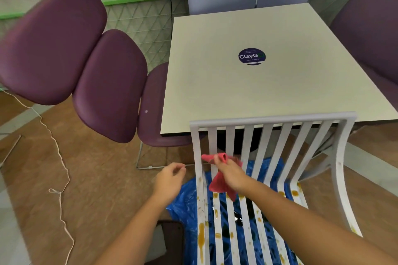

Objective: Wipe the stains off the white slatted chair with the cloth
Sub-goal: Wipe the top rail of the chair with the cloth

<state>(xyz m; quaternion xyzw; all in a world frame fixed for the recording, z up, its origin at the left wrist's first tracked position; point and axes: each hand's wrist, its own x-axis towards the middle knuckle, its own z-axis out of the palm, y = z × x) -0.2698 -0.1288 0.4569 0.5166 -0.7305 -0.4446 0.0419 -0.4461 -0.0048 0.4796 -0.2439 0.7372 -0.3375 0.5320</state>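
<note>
Up close, right hand (233,175) gripping red cloth (218,185) against left back slats of white slatted chair (271,118), left hand (170,179) loosely curled and empty just beside, amber stains (201,237) on near seat slats.

This looks like a cafeteria or food-court dining area. A square pale tabletop (269,97) carries a round "ClayGo" sticker (251,56) at its centre. Purple padded chairs (107,84) flank its side edges, and a white slatted chair (273,120) stands at its near edge. The floor (97,168) is wood-look, and a green-trimmed lattice partition (140,19) stands behind.

Purple padded chairs (64,43); cream table (269,75); wood-look floor (103,178)
</note>
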